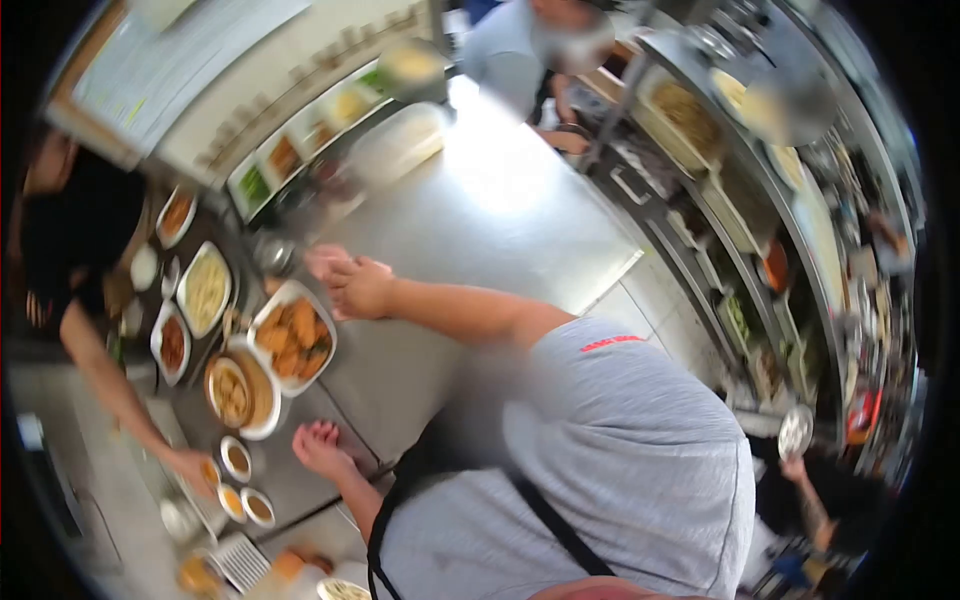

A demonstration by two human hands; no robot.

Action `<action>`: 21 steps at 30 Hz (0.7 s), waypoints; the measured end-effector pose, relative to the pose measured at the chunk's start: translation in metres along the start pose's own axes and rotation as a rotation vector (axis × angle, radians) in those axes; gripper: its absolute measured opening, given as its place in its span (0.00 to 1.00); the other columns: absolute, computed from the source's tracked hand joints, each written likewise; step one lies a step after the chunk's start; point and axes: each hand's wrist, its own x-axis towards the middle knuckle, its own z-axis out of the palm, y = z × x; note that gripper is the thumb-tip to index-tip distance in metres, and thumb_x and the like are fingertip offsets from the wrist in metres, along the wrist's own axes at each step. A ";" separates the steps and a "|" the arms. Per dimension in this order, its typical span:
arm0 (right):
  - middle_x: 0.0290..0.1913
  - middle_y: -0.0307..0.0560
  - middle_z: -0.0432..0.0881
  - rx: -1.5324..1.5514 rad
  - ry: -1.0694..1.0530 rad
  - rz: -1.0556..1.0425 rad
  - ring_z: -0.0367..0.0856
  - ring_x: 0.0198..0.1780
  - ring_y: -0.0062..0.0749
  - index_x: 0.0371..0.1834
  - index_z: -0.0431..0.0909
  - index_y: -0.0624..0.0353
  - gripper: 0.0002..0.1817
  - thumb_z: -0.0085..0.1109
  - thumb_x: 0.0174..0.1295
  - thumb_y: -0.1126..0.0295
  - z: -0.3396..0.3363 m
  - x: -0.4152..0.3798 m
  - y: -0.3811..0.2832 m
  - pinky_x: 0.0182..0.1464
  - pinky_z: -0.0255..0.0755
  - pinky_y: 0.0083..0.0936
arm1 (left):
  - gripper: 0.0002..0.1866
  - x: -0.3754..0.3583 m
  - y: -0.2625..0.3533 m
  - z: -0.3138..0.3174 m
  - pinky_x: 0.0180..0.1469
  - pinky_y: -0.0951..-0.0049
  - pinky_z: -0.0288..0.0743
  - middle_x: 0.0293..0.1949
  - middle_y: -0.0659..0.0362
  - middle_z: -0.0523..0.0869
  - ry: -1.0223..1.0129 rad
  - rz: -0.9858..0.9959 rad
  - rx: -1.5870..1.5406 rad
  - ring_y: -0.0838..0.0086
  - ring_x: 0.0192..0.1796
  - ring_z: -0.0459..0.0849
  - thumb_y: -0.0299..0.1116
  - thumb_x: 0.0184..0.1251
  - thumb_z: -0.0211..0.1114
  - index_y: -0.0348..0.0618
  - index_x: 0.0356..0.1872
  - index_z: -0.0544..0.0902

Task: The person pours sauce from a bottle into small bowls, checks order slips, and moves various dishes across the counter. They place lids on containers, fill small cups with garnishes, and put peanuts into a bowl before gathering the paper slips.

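Note:
My right hand [358, 287] is over the steel counter, just beside a white dish of fried, orange-brown pieces [293, 338]. Its fingers are bent and smeared, with a blurred pinkish shape at their tips, so its grip is unclear. Lower down, my left hand [322, 449] hovers at the counter's near side with loosely curled fingers and nothing visible in it. Between that hand and the left edge are a round brown container of food [230, 391] on a white plate and small sauce cups [236, 457]. A co-worker's hand [195, 470] touches an orange cup there.
White dishes of pale food [205, 289] and red food [172, 345] stand at the left beside a co-worker in black [75, 240]. Food trays [285, 158] line the counter's back. Another person [505, 55] is at the top; shelves with containers [735, 210] fill the right.

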 end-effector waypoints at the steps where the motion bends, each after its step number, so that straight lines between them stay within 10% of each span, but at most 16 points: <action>1: 0.57 0.41 0.62 -0.038 0.089 0.018 0.70 0.46 0.38 0.60 0.52 0.55 0.32 0.47 0.53 0.56 0.000 -0.009 0.015 0.48 0.62 0.39 | 0.10 0.000 -0.002 -0.001 0.23 0.81 0.70 0.26 0.56 0.75 -0.019 -0.004 0.015 0.76 0.24 0.74 0.33 0.60 0.50 0.41 0.40 0.68; 4: 0.55 0.37 0.65 0.216 0.430 0.446 0.67 0.52 0.33 0.62 0.52 0.45 0.32 0.47 0.53 0.52 -0.029 -0.078 0.054 0.51 0.59 0.44 | 0.09 0.000 0.001 -0.005 0.24 0.81 0.70 0.27 0.58 0.75 -0.028 0.006 0.067 0.76 0.24 0.74 0.32 0.60 0.48 0.42 0.40 0.68; 7: 0.39 0.39 0.75 0.301 0.307 0.961 0.72 0.43 0.31 0.59 0.55 0.45 0.30 0.51 0.50 0.61 -0.088 -0.185 0.112 0.45 0.65 0.36 | 0.09 -0.002 0.000 -0.001 0.25 0.81 0.70 0.29 0.58 0.75 -0.039 0.030 0.098 0.76 0.25 0.74 0.33 0.60 0.47 0.42 0.40 0.68; 10: 0.34 0.45 0.75 -0.260 0.316 1.126 0.71 0.38 0.39 0.37 0.73 0.55 0.12 0.50 0.47 0.68 -0.125 -0.280 0.158 0.38 0.68 0.33 | 0.10 -0.002 0.000 -0.001 0.25 0.81 0.69 0.29 0.58 0.75 -0.033 0.053 0.161 0.76 0.25 0.74 0.33 0.61 0.47 0.42 0.41 0.68; 14: 0.34 0.44 0.75 -0.158 0.672 0.857 0.71 0.38 0.40 0.32 0.74 0.53 0.10 0.53 0.46 0.66 -0.172 -0.273 0.161 0.39 0.67 0.32 | 0.10 -0.009 0.000 0.010 0.25 0.81 0.68 0.30 0.58 0.75 0.026 0.117 0.258 0.76 0.25 0.74 0.33 0.60 0.46 0.41 0.41 0.69; 21: 0.35 0.45 0.77 0.045 0.691 0.440 0.74 0.40 0.38 0.32 0.78 0.54 0.12 0.58 0.44 0.62 -0.198 -0.258 0.204 0.44 0.66 0.32 | 0.11 -0.026 -0.026 0.022 0.28 0.79 0.69 0.30 0.55 0.75 0.305 0.295 0.236 0.74 0.27 0.74 0.31 0.59 0.47 0.38 0.42 0.69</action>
